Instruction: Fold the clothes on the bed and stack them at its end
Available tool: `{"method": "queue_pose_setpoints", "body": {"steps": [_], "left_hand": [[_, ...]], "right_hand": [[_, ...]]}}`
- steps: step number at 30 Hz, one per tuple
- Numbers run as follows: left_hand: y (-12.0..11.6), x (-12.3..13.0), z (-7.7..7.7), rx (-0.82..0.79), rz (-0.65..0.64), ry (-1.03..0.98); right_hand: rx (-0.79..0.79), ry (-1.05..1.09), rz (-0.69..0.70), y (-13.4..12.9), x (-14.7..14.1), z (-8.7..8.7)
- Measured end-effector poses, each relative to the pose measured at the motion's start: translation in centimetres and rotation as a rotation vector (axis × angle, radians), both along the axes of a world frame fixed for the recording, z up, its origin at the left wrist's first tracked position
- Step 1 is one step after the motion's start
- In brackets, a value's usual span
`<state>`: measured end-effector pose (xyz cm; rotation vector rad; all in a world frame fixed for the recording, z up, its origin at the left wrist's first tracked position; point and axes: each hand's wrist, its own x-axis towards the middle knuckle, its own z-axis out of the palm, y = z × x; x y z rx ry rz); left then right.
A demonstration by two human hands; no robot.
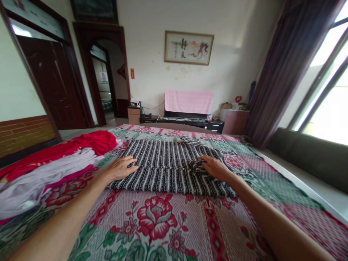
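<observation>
A black-and-white striped knit sweater (160, 156) lies spread across a flowered bed cover (157, 217), a crease running across its middle. My left hand (122, 168) rests on its left edge, fingers and thumb apart and stretched over the knit. On the right side, my right hand (214, 167) has its thumb and fingers closed on a bunched part of the sweater, which looks like a sleeve. Another narrow strip of the same knit sticks out past the far edge. The undersides of my fingers are hidden.
To the left lies a heap of clothes: a red garment (89, 145), a pale lilac one (65, 165) and others. Beyond the far edge stands a black low cabinet (214, 127) with a pink cloth (189, 101) above it. A dark curtain (285, 72) hangs on the right.
</observation>
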<state>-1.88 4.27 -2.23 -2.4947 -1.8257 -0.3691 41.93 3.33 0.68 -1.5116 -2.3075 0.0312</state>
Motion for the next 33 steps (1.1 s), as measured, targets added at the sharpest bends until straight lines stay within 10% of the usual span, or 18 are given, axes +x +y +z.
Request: {"method": "queue_pose_setpoints", "body": {"steps": [22,26,33], "left_hand": [[-1.2,1.2,1.8,-0.258,0.113,0.076],[-0.9,1.2,2.6,-0.194,0.111,-0.040],[2.7,-0.8,3.9,-0.056,0.528,-0.139]], "right_hand": [[0.066,-0.155,-0.408,0.0,0.6,-0.8],[0.223,-0.005,-0.157,0.0,0.0,-1.2],[0.159,0.095,0.077,0.8,-0.5,-3.2]]}}
